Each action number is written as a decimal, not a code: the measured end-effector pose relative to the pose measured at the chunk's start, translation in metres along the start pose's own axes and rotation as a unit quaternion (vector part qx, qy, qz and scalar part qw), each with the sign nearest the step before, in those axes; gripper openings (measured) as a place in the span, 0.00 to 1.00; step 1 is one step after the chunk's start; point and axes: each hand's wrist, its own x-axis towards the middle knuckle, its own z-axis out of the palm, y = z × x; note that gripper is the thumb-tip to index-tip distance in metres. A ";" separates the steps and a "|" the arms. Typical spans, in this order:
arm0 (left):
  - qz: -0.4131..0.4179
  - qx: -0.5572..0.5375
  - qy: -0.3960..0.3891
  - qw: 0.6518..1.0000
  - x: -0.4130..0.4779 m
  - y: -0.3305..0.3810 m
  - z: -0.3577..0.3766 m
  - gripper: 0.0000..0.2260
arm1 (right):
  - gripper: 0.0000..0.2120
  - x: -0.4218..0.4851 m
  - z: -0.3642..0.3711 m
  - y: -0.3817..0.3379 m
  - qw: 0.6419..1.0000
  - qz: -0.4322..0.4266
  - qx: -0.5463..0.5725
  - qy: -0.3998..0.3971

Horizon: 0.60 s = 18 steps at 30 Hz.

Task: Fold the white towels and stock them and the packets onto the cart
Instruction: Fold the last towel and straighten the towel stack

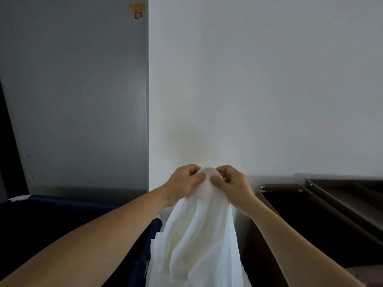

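A white towel (199, 235) hangs in front of me, bunched at its top and falling out of view at the bottom edge. My left hand (183, 184) pinches the top of the towel from the left. My right hand (233, 186) pinches it from the right, so the two hands sit close together at the same spot. The dark cart (310, 220) with a brown rounded frame stands low on the right. No packets are in view.
A white wall (259, 90) fills the view ahead, with a grey door panel (78, 96) to the left. A dark navy fabric bin (62, 216) sits low on the left beneath my left forearm.
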 end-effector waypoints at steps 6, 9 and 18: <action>0.038 0.046 0.026 0.998 0.002 0.002 0.012 0.06 | 0.05 -0.001 -0.003 -0.003 0.999 -0.018 -0.024 0.024; 0.023 0.020 0.002 1.000 0.002 0.003 0.017 0.10 | 0.05 -0.002 -0.004 -0.002 0.999 -0.004 -0.020 0.036; 0.049 0.198 -0.041 0.978 0.010 0.019 0.011 0.12 | 0.05 0.000 0.001 -0.004 0.996 0.005 0.064 0.067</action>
